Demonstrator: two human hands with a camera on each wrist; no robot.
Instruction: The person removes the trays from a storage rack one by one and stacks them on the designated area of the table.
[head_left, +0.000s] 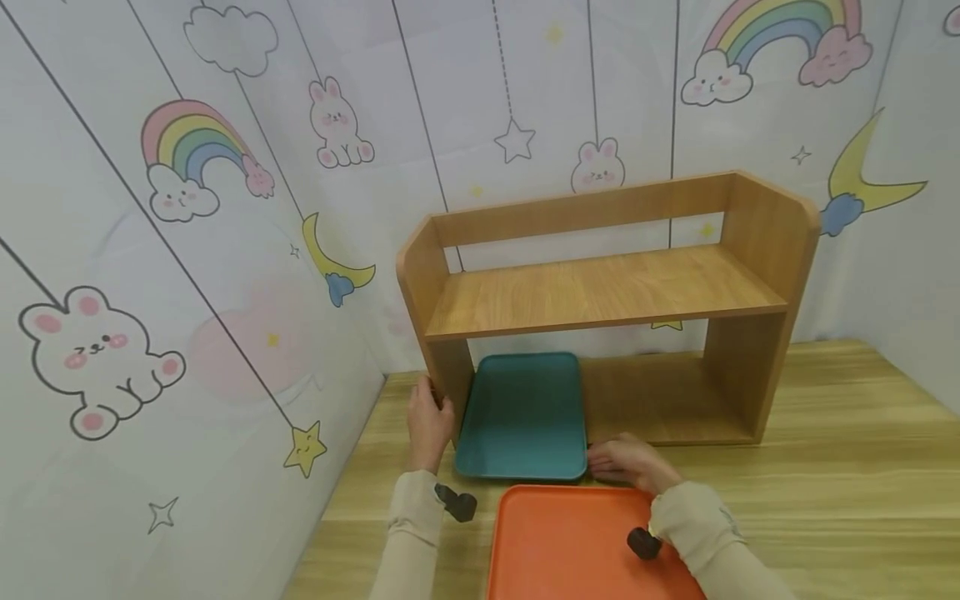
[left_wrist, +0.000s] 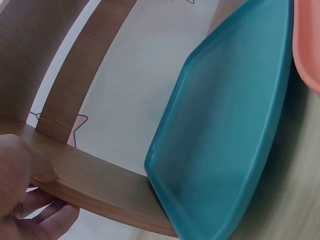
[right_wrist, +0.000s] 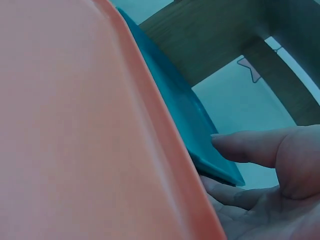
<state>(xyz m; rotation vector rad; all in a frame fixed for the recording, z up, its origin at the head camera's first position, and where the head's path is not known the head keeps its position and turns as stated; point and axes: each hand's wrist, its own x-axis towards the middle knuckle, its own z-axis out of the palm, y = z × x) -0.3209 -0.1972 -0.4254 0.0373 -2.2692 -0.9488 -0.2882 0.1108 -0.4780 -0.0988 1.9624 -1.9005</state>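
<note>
A teal tray lies in the left part of the lower level of a wooden desktop shelf, its front end sticking out past the shelf. My left hand grips the shelf's left side panel; in the left wrist view the thumb lies on one face and the fingers curl round the other. At the tray's front right corner, my right hand holds the rim. The right wrist view shows its thumb over the rim and fingers below, partly hidden by an orange tray.
The orange tray lies on the wood-grain table in front of the teal one, under my right forearm. Behind and to the left rise white curtains printed with rabbits, rainbows and stars. Bare shelf base shows right of the teal tray.
</note>
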